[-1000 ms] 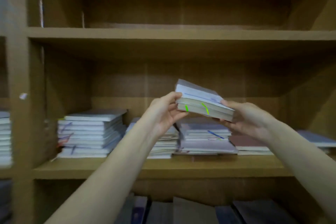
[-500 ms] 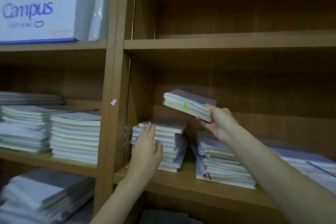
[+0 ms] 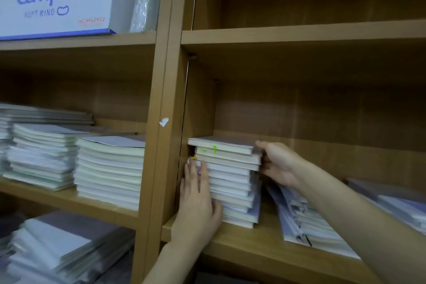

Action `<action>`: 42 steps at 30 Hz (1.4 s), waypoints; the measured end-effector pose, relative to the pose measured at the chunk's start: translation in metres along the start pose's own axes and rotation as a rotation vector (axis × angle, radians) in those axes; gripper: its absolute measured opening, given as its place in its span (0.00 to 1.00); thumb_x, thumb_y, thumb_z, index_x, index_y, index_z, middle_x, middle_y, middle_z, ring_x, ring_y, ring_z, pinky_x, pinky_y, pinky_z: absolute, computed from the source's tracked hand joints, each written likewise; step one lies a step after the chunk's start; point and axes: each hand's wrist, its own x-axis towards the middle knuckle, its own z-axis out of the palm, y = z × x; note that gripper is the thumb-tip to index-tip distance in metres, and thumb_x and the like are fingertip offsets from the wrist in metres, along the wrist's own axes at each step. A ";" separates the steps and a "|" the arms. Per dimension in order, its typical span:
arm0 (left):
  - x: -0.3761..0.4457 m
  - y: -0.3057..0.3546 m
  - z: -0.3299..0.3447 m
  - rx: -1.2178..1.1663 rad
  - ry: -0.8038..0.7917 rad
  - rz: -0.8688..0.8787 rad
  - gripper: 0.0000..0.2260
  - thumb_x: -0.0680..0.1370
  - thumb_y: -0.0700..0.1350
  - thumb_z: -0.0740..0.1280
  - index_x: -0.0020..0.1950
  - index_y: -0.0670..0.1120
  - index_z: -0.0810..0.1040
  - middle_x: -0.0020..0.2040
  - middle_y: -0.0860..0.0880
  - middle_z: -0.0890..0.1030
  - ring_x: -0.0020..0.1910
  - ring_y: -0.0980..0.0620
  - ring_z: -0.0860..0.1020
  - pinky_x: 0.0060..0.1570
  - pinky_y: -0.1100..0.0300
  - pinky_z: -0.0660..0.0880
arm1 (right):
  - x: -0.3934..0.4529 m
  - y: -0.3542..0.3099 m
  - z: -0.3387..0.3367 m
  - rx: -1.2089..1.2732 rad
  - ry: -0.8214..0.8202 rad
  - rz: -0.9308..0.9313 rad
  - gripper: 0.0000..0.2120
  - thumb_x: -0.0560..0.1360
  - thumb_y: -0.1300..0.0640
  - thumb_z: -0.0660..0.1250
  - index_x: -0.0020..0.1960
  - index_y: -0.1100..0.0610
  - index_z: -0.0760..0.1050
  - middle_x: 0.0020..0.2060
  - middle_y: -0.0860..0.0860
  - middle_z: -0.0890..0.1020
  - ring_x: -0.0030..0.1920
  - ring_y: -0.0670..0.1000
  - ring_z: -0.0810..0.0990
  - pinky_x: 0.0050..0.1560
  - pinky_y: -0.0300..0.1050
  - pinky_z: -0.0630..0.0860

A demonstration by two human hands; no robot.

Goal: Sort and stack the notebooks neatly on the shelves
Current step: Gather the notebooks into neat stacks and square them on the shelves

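Observation:
A stack of pale notebooks (image 3: pixel 232 193) stands at the left end of the middle shelf (image 3: pixel 244 245), close to the wooden upright (image 3: pixel 161 157). On top of it lie the top notebooks (image 3: pixel 224 145), grey-covered with green marks on the page edges. My right hand (image 3: pixel 280 165) grips their right end, thumb on top. My left hand (image 3: pixel 196 210) lies flat against the stack's front left side, fingers spread and pointing up, holding nothing.
A slumped pile of notebooks (image 3: pixel 299 221) leans just right of the stack, under my right forearm. More notebooks (image 3: pixel 396 200) lie at the far right. The left bay holds several neat stacks (image 3: pixel 108 168) and a Campus box (image 3: pixel 53 0) above. The shelf above is bare.
My right hand has brought the green-marked notebooks down and left onto the stack. My left hand let go of them earlier and has risen along the stack's front.

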 end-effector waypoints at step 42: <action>-0.009 0.096 0.015 -0.258 0.300 0.149 0.20 0.73 0.34 0.65 0.65 0.40 0.70 0.64 0.43 0.69 0.64 0.46 0.67 0.60 0.59 0.64 | -0.110 -0.033 -0.149 -0.372 0.157 -0.120 0.15 0.80 0.62 0.60 0.66 0.62 0.69 0.61 0.59 0.75 0.59 0.56 0.76 0.53 0.45 0.74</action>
